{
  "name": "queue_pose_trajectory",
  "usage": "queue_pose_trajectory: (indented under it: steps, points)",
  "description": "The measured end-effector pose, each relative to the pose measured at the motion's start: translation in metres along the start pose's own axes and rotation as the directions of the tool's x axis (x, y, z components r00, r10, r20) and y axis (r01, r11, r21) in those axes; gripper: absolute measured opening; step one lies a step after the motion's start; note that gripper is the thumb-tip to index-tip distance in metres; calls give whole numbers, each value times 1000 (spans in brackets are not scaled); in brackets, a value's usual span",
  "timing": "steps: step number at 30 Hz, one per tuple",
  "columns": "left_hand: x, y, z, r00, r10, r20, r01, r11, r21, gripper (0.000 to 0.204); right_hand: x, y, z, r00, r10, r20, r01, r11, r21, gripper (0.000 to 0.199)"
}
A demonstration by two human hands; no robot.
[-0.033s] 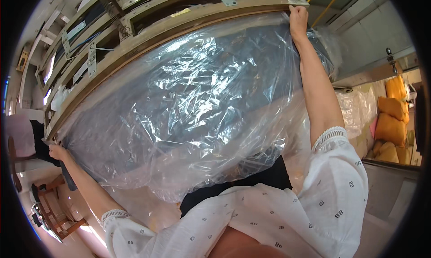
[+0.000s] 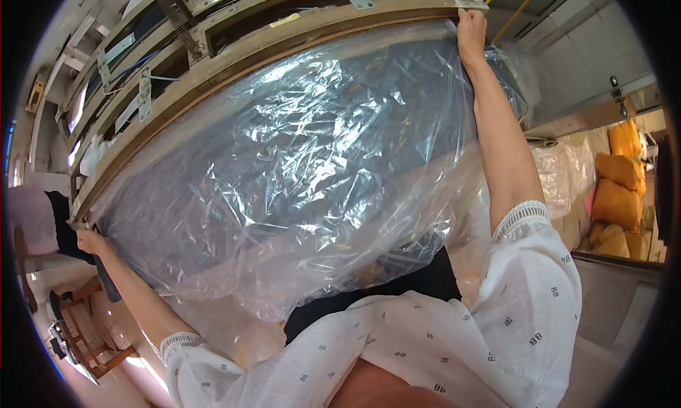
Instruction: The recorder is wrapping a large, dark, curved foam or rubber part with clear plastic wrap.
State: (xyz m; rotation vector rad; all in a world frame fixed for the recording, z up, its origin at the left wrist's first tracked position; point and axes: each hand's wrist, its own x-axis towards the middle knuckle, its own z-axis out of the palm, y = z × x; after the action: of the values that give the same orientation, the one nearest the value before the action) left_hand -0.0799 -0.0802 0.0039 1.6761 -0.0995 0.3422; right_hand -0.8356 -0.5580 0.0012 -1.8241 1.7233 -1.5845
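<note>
A large sheet of clear plastic film (image 2: 319, 160), creased and shiny, stretches in front of me over a dark surface. Along its far edge runs a long wooden frame (image 2: 206, 92), with slats and metal brackets behind it. My right hand (image 2: 472, 33) is closed at the frame's far right corner, gripping the film's edge. At the frame's left end, my left hand (image 2: 89, 240) is closed on the film's other corner. Both arms are spread wide. The near part of the film hangs in loose folds against my dark lower clothing.
Coil springs (image 2: 170, 10) and metal brackets (image 2: 145, 99) sit within the frame. On the right, orange stuffed bundles (image 2: 618, 199) are piled beyond more clear plastic (image 2: 565, 174). A brown wooden stand (image 2: 96, 330) is at lower left, below a dark cloth (image 2: 64, 227).
</note>
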Motion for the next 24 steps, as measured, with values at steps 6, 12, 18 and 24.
queue_pose_trajectory:
  steps: [6, 12, 18, 24]
  points:
    - [-40, 13, 32, 987, 112, 112, -153, 857, 492, 56, 6, -4, -16, 992, 18, 123, 11, 972, -235, 51]
    - [81, -3, -41, 947, 111, 302, -74, 989, -131, 29, -33, -45, -77, 774, -418, 476, 621, 650, -439, 42]
    - [20, 92, -65, 546, 687, 479, -760, 164, 629, 31, -85, -126, -154, 612, -134, 780, -41, 979, 201, 29]
    - [-395, 253, 58, 138, 610, 780, -503, 722, -476, 41, -120, -162, -199, 659, -251, 709, -41, 929, 368, 25]
